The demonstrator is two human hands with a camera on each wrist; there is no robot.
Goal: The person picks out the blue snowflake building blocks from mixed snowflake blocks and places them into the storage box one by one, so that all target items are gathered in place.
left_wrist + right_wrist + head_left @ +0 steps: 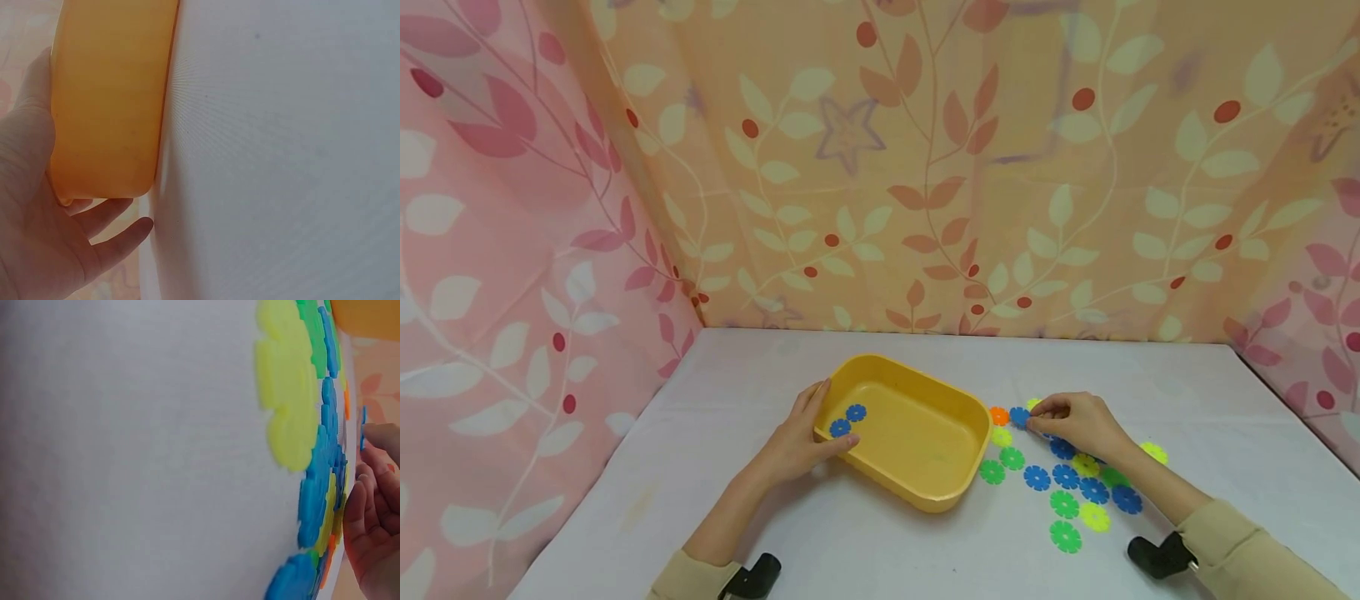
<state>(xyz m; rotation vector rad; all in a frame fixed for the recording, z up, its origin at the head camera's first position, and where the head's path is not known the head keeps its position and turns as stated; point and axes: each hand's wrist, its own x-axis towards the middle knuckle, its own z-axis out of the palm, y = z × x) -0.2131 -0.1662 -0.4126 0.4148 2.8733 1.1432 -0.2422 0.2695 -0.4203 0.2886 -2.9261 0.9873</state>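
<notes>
A yellow plastic basin (917, 450) stands on the white-covered table, with two blue flower-shaped discs (840, 427) inside its left end. My left hand (801, 437) grips that end, thumb over the rim and fingers along the outer wall. In the left wrist view the fingers (122, 244) curve round the end of the basin. My right hand (1082, 425) is over loose discs to the right of the basin. It pinches a blue flower-shaped disc (364, 428) between thumb and fingertips, and the disc is seen edge-on in the right wrist view.
Several green discs (1065, 537), yellow discs (1095, 517) and blue discs (1037, 477) lie spread on the table under and before the right forearm. An orange disc (998, 416) sits close by the basin's right rim. Patterned curtains (925, 167) hang behind and at both sides.
</notes>
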